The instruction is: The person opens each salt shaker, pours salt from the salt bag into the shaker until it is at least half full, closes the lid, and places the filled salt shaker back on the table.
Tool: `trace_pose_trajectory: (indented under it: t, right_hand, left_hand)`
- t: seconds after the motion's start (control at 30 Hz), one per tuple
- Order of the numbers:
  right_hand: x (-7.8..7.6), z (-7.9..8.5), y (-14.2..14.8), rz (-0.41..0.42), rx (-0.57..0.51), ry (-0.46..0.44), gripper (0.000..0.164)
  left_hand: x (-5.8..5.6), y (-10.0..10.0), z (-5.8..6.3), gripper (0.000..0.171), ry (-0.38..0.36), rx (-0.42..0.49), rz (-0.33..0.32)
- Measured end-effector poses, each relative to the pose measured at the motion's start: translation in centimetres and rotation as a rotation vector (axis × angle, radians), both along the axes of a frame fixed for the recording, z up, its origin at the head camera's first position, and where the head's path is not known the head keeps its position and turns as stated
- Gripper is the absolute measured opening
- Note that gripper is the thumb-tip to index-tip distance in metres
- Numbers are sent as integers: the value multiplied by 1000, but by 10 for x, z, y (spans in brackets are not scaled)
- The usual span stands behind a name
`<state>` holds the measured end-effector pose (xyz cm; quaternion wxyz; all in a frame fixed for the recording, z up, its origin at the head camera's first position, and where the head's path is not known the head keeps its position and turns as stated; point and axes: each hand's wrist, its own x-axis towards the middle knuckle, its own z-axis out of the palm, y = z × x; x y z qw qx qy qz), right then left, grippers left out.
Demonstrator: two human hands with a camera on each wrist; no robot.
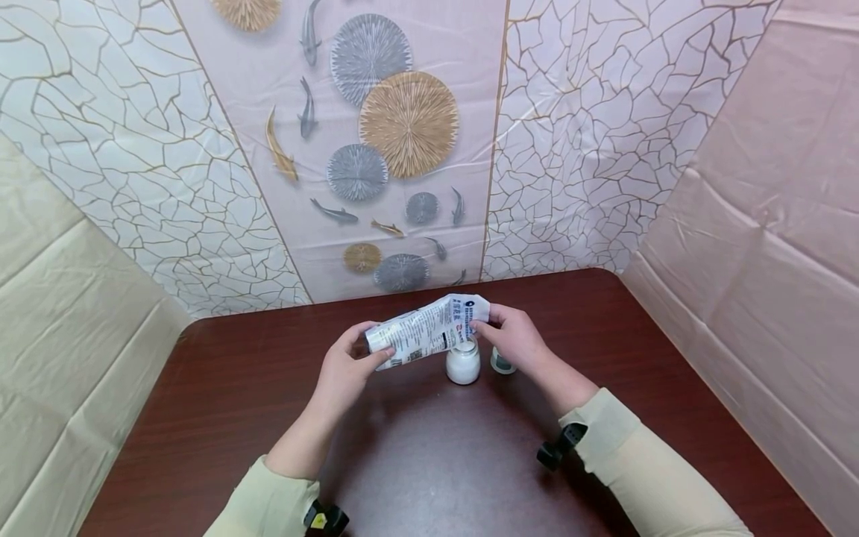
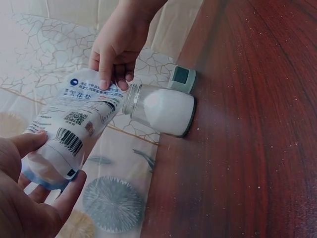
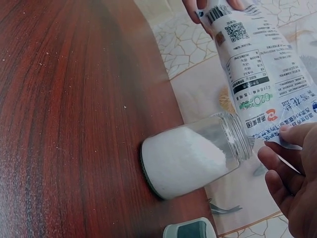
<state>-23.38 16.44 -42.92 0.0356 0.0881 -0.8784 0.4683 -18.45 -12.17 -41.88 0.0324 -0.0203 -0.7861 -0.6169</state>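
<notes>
A white printed bag of salt (image 1: 429, 332) is held tilted between both hands, with its right end over the mouth of a glass jar (image 1: 463, 369). My left hand (image 1: 342, 373) grips the bag's left end, thumb on the printed side and fingers beneath. The right hand (image 1: 520, 339) pinches the other end near the jar's rim. In the right wrist view, white salt (image 3: 183, 161) fills much of the upright jar, heaped higher on one side. Right of the jar lies a pale lid with a dark green panel (image 2: 182, 78), partly under the right hand in the head view.
Jar and lid stand on a dark red-brown wooden table (image 1: 416, 455). Small white grains dot its surface in the wrist views. Behind the table hangs a patterned cloth wall (image 1: 409, 123), with plain beige cloth (image 1: 772, 224) at the sides.
</notes>
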Motion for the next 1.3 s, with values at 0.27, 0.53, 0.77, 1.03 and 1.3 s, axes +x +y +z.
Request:
trace_pose_trajectory:
  t: [0.27, 0.53, 0.77, 1.03, 1.3]
  right_hand:
    - [0, 4, 1, 10, 11, 6, 26]
    - [0, 9, -3, 31, 46, 35, 20]
    - [-2, 17, -7, 58, 64, 104, 10]
    - [-1, 30, -15, 65, 74, 150, 11]
    - [-1, 43, -30, 108, 77, 199, 8]
  left_hand:
    - [-1, -3, -7, 43, -6, 5, 7]
    - [1, -8, -10, 43, -20, -26, 13]
    - [-5, -14, -21, 43, -6, -74, 8]
    - [-8, -16, -30, 40, 4, -173, 7]
    - [-12, -14, -37, 37, 10, -345, 5]
